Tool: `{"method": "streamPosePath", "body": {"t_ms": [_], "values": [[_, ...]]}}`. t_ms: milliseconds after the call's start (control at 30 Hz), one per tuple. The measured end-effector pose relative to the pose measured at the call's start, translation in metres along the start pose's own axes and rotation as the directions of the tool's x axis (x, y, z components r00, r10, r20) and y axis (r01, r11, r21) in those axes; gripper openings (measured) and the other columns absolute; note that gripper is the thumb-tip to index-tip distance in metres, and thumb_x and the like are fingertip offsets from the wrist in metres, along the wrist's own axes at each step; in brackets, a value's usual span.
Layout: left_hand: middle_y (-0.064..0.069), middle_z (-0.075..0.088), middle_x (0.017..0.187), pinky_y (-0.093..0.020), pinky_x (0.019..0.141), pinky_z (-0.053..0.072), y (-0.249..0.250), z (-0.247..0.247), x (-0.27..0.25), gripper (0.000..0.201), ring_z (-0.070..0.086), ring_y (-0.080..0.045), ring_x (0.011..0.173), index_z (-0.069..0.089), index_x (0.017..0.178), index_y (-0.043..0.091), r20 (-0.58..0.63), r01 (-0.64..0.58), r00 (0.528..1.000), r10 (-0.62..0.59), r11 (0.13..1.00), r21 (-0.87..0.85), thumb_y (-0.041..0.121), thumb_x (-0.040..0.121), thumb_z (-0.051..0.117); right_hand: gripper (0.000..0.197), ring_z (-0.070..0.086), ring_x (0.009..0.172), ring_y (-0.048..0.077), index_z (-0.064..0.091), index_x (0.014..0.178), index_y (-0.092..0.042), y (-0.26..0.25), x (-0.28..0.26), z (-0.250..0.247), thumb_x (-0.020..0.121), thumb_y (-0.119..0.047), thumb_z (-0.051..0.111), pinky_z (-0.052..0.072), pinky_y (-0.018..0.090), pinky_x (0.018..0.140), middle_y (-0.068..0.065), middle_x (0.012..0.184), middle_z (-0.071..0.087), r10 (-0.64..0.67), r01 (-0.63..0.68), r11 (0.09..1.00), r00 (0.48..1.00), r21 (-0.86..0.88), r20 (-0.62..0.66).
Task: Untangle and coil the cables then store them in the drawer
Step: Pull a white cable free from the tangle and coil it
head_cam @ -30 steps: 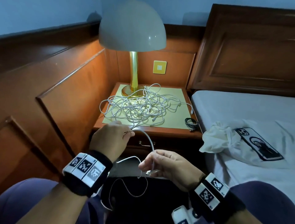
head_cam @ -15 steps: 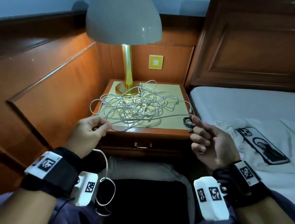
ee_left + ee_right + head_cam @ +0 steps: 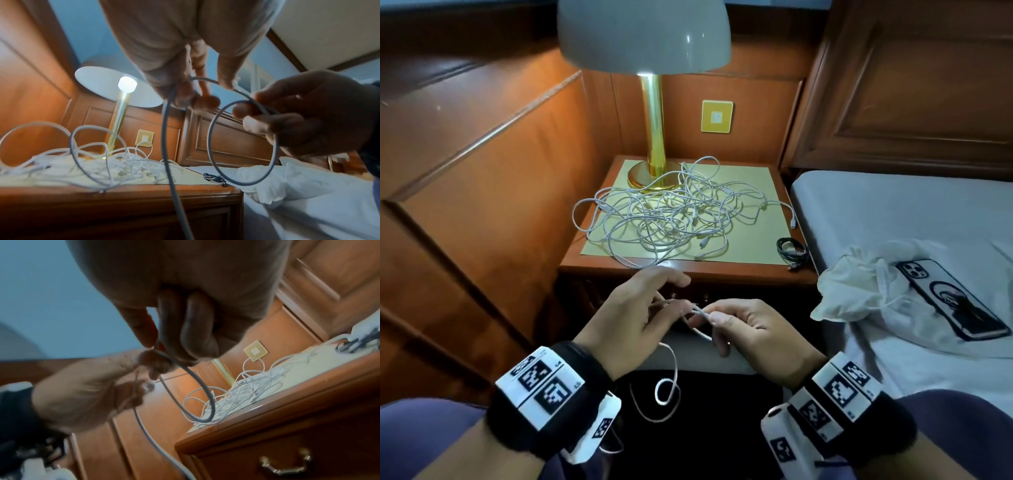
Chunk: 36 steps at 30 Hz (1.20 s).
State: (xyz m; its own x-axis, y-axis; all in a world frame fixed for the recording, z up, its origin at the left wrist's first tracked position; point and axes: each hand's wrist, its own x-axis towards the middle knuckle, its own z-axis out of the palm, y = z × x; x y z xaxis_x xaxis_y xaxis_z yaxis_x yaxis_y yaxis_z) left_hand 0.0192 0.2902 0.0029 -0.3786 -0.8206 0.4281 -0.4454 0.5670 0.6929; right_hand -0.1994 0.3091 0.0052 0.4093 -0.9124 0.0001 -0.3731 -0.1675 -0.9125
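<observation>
Left hand (image 3: 633,315): in front of the table's (image 3: 688,270) front edge, fingers pinching a white cable (image 3: 698,313).
White cable: stretched between both hands, slack looping down below them.
Right hand (image 3: 750,329): just beside the left, fingers pinching a small coil of the same cable.
Cable tangle (image 3: 671,216): white, mid-table, by the brass lamp (image 3: 650,137).
Black cable (image 3: 792,248): coiled, front right corner.
Drawer (image 3: 287,464): closed.
Phone (image 3: 952,298): on the bed (image 3: 893,212); no readable writing.
</observation>
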Motion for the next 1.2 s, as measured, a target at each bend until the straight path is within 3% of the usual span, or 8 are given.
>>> {"method": "streamPosePath", "body": {"t_ms": [167,300,433,633,767,933,1067,1200], "values": [[0.011,0.074,0.089,-0.032,0.084,0.054,-0.007,0.001,0.000,0.020,0.069,-0.011,0.090,0.076,0.106,0.026,0.114,0.189,0.977,-0.180,0.980,-0.066,0.028,0.100,0.057,0.049,0.043,0.049,0.013,0.072,0.107,-0.001,0.001,0.006,0.001,0.075,-0.012,0.037,0.037,0.024,0.045,0.012,0.074,0.057,0.136,-0.136,0.859,0.990,0.494,0.036],[0.020,0.069,0.081,-0.019,0.075,0.049,-0.007,-0.003,0.004,0.019,0.066,-0.005,0.080,0.078,0.102,0.028,0.003,0.232,0.973,-0.232,0.971,-0.053,0.035,0.097,0.061,0.051,0.072,0.089,0.029,0.067,0.119,-0.004,0.003,0.006,-0.001,0.075,0.004,0.044,0.058,0.032,0.080,0.017,0.099,0.070,0.152,-0.229,0.657,0.973,0.719,0.171],[0.017,0.062,0.064,-0.008,0.052,0.038,-0.003,0.002,0.007,0.017,0.053,0.003,0.050,0.078,0.099,0.018,-0.015,0.334,0.938,-0.347,0.914,-0.229,0.019,0.098,0.061,0.041,0.070,0.107,0.030,0.063,0.126,-0.014,0.001,0.001,-0.006,0.094,0.010,0.052,0.058,0.031,0.082,0.014,0.116,0.072,0.143,-0.218,0.736,0.976,0.641,0.167],[-0.003,0.056,0.059,-0.023,0.039,0.035,0.008,0.004,0.006,0.020,0.040,-0.017,0.040,0.076,0.096,0.007,0.082,0.423,0.898,-0.433,0.796,-0.433,0.013,0.100,0.057,0.015,0.075,0.086,0.033,0.073,0.100,-0.008,0.005,0.005,-0.001,0.091,0.002,0.066,0.061,0.045,0.073,0.015,0.093,0.075,0.171,-0.139,0.926,0.983,0.350,-0.062],[-0.003,0.058,0.058,-0.025,0.041,0.043,0.009,0.005,0.006,0.022,0.044,-0.018,0.040,0.076,0.094,0.008,0.133,0.435,0.898,-0.420,0.796,-0.421,0.015,0.100,0.057,0.008,0.071,0.058,0.025,0.070,0.080,-0.014,0.007,0.006,0.001,0.084,-0.013,0.077,0.059,0.038,0.058,0.006,0.070,0.072,0.118,-0.101,0.991,0.966,0.084,-0.230],[-0.004,0.056,0.058,-0.028,0.041,0.047,0.013,0.010,0.006,0.021,0.042,-0.015,0.043,0.077,0.097,0.007,0.138,0.422,0.902,-0.409,0.772,-0.476,0.015,0.099,0.058,0.010,0.054,0.038,0.016,0.066,0.091,-0.027,0.012,0.008,0.004,0.089,-0.017,0.067,0.050,0.031,0.043,-0.006,0.049,0.049,0.052,-0.096,0.992,0.907,-0.086,-0.418],[0.003,0.058,0.061,-0.032,0.049,0.049,0.005,0.008,0.007,0.017,0.047,-0.015,0.045,0.078,0.099,0.013,0.014,0.372,0.917,-0.400,0.840,-0.394,0.020,0.097,0.062,0.014,0.053,0.047,0.015,0.071,0.099,-0.029,0.012,0.009,0.001,0.094,-0.017,0.064,0.055,0.040,0.051,0.001,0.056,0.052,0.094,-0.091,0.996,0.945,0.026,-0.315],[0.013,0.063,0.062,-0.024,0.048,0.047,0.000,0.003,0.008,0.020,0.054,-0.004,0.048,0.076,0.099,0.018,-0.079,0.348,0.914,-0.397,0.871,-0.348,0.031,0.090,0.064,0.009,0.052,0.048,0.015,0.073,0.099,-0.021,0.007,0.005,0.000,0.093,-0.018,0.068,0.052,0.031,0.051,0.004,0.066,0.052,0.147,-0.110,0.973,0.973,0.204,-0.180]]}}
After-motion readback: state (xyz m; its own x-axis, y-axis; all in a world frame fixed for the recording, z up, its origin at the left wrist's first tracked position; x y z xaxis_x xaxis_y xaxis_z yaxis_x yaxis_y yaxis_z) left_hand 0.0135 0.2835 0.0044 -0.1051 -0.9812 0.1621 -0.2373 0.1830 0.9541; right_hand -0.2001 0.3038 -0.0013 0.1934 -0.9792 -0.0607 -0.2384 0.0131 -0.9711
